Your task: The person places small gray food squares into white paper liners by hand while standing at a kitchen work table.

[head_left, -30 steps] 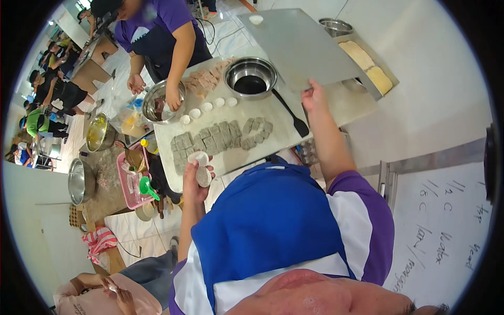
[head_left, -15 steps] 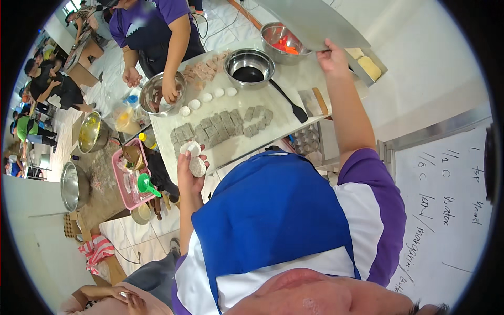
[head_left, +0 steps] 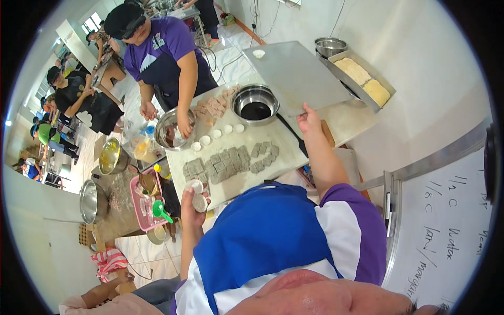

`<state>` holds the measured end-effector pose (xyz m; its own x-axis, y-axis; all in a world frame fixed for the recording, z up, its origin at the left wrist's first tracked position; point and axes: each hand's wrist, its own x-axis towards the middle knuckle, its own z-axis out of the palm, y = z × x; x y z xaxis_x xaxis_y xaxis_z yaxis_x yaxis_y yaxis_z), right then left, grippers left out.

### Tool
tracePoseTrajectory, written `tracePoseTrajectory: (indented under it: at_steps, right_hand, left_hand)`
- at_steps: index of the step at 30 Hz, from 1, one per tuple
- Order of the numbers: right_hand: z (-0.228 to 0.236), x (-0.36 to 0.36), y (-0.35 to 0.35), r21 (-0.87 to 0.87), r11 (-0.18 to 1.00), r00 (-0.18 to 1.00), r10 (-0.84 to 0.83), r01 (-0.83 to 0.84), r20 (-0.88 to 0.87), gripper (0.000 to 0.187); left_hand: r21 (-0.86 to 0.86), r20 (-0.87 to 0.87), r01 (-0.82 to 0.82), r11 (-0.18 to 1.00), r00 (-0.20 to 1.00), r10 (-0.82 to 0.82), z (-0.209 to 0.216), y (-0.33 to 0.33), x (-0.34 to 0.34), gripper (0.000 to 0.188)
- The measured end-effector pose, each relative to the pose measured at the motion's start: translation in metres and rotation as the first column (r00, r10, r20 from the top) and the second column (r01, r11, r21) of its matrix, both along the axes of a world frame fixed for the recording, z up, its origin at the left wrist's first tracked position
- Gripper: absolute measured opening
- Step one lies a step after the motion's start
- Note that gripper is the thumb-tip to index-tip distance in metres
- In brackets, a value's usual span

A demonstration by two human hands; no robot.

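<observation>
My left hand (head_left: 192,214) is closed around a few white paper baking cups (head_left: 199,202), held over the table's near left edge. With its fingers at the near edge of a flat metal baking tray (head_left: 302,73), my right hand (head_left: 308,121) grips the tray. A single white paper cup (head_left: 258,53) sits near the tray's far left corner. On the board between my hands lie rows of grey dough pieces (head_left: 226,164). Beyond them several paper cups (head_left: 216,134) stand in a line. What lies under the tray is mostly hidden.
A co-worker's hand (head_left: 184,127) reaches into a steel bowl (head_left: 175,137) across the table. Beige pieces (head_left: 212,106), a bowl of dark liquid (head_left: 255,103) and a black spatula (head_left: 292,134) lie nearby. Bread fills a pan (head_left: 388,79) at right; a pink basket (head_left: 144,210) stands left.
The tray has gone from tilted up to lying nearly level, and a paper cup shows on it. The bowl with orange pieces is out of sight now. My left hand still holds its cups.
</observation>
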<state>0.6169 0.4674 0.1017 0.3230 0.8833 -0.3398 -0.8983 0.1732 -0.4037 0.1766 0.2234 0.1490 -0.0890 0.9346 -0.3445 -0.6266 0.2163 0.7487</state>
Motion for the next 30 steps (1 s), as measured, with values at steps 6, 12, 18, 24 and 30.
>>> tracePoseTrajectory:
  at_steps: [6,12,18,24,30]
  right_hand:
    - [-0.024,0.017,0.011,0.051,0.999,0.999,0.019,-0.017,-0.051,0.040]
    - [-0.031,0.030,0.021,-0.017,1.000,1.000,0.024,-0.024,-0.004,0.042]
    - [-0.040,0.044,0.023,-0.039,0.999,0.999,0.038,-0.037,0.034,0.043]
    - [-0.045,0.047,0.016,-0.054,0.986,0.985,0.160,-0.156,0.072,0.041]
    - [-0.058,0.005,-0.051,-0.218,0.841,0.860,0.510,-0.495,0.011,0.045]
  left_hand:
    - [0.011,0.038,0.033,0.999,0.999,-0.033,0.016,0.011,0.033,0.035]
    - [-0.018,0.056,0.031,0.999,0.998,-0.030,0.014,0.017,0.055,0.039]
    - [-0.063,0.072,0.027,0.998,0.997,-0.022,0.011,0.018,0.081,0.037]
    - [-0.103,0.001,0.005,0.995,1.000,-0.005,0.008,0.013,0.092,0.044]
    - [-0.065,0.082,-0.054,0.996,0.995,0.059,0.003,-0.006,0.087,0.039]
